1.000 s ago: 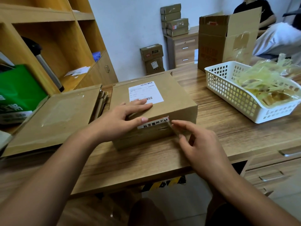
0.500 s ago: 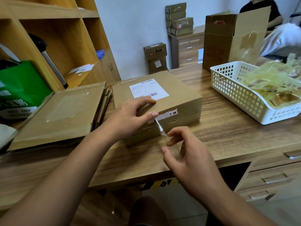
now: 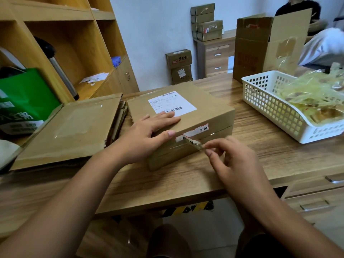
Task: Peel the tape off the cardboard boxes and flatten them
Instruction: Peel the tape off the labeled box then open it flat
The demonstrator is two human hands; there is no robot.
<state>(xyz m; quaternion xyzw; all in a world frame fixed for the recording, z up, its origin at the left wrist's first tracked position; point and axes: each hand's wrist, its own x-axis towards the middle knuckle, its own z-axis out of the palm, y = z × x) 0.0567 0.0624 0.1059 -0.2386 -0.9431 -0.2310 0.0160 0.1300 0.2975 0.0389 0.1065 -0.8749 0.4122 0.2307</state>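
A shut brown cardboard box point(image 3: 206, 112) with a white shipping label lies on the wooden desk point(image 3: 260, 151). My left hand point(image 3: 149, 135) rests flat on its top near corner, thumb against the front face. A strip of tape point(image 3: 193, 142) with a white printed sticker on it is partly lifted off the box's front face. My right hand point(image 3: 232, 159) pinches the loose end of that strip between thumb and forefinger, just in front of the box.
A stack of flattened cardboard point(image 3: 68, 131) lies left of the box. A white plastic basket point(image 3: 270, 107) with crumpled peeled tape stands at the right. An open tall carton point(image 3: 260, 47) stands behind it. Wooden shelves and a green bag point(image 3: 24, 101) are at the left; a person sits at the far right.
My right hand went from picking at the sticker's edge to pinching the tape, and a length of it now stands lifted off the front face. The left hand stays pressed on the box.
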